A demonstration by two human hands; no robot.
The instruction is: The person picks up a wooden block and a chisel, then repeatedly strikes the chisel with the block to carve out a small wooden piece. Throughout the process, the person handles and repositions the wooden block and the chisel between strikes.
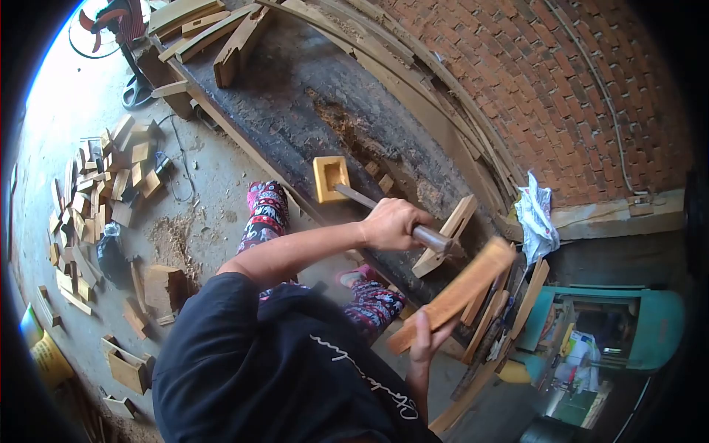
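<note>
My left hand (pixel 395 224) is wrapped round a chisel (pixel 433 238), its steel blade pointing toward a yellowish wooden block (pixel 320 181). The blade tip reaches into the rectangular hollow cut in that block; whether it touches the bottom cannot be made out. In my right hand (pixel 424 338) is a thick wooden bar (pixel 459 292), gripped near its lower end. Its upper end is slightly blurred and stands apart from the chisel's handle end. A slotted piece of wood (pixel 445 235) lies on the dark workbench (pixel 277 122) just beyond the handle.
Wooden pieces (pixel 199 29) are stacked at the bench's far end. Long boards (pixel 443 100) lean along the brick wall (pixel 509 88). Offcuts (pixel 111 173) are heaped on the floor at left, near a fan (pixel 111 21). A green machine (pixel 657 325) stands at right.
</note>
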